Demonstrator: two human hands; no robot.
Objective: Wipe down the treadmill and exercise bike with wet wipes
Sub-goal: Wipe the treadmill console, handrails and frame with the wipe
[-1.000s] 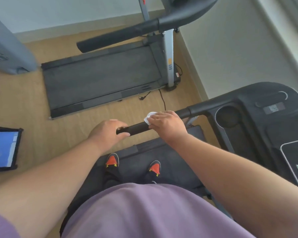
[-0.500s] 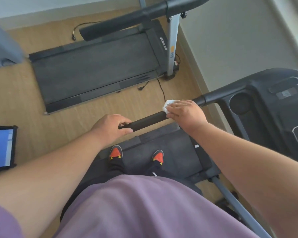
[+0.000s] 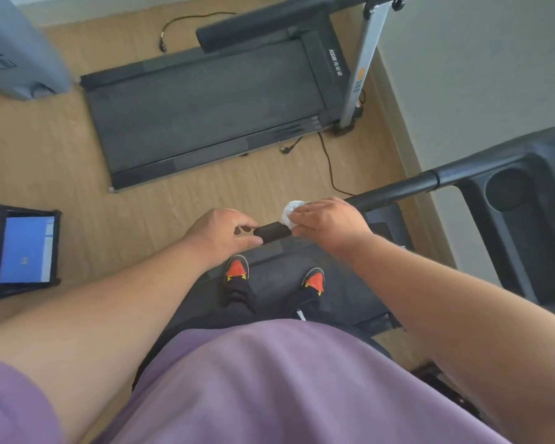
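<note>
I stand on a treadmill's dark belt (image 3: 343, 293). Its black handrail (image 3: 394, 190) runs from the console (image 3: 526, 200) on the right down toward me. My right hand (image 3: 327, 221) is wrapped over the rail near its free end, pressing a crumpled white wet wipe (image 3: 290, 211) against it. My left hand (image 3: 223, 232) pinches the very tip of the rail (image 3: 271, 233) between thumb and fingers. A short stretch of bare rail shows between the two hands.
A second treadmill (image 3: 205, 107) lies on the wooden floor ahead, with its own black handrail (image 3: 269, 24) and silver upright (image 3: 362, 62). A power cable (image 3: 327, 161) trails on the floor. A black caddy (image 3: 20, 251) with blue contents stands left. A grey appliance (image 3: 16, 56) stands far left.
My right hand slid the wipe up the rail toward the console, then back down toward the tip. The left hand kept hold of the rail's end. The camera tilted.
</note>
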